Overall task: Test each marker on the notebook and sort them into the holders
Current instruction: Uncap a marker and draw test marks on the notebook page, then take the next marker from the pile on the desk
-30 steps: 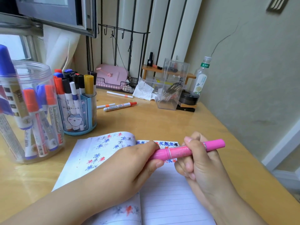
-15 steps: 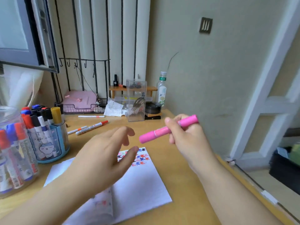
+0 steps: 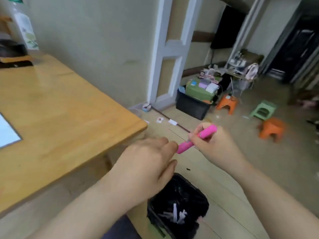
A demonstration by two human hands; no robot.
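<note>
The right hand (image 3: 214,145) grips a pink marker (image 3: 196,138) by its far half, fingers curled round the barrel, off the right edge of the tabletop (image 3: 69,118) and above the floor (image 3: 241,169). The left hand (image 3: 146,169) meets the marker's near end with loosely bent fingertips; motion blur hides whether it pinches the end or only touches it. Directly below the hands stands a black-lined bin (image 3: 177,206) holding white scraps. Left of the hands, a corner of the notebook (image 3: 6,133) lies at the tabletop's left margin, well apart from the marker. The holders are out of view.

Progress, as a judgement: this marker is sorted into no holder, and its position over the bin suggests it may be discarded. How many markers remain untested cannot be told from this view.
</note>
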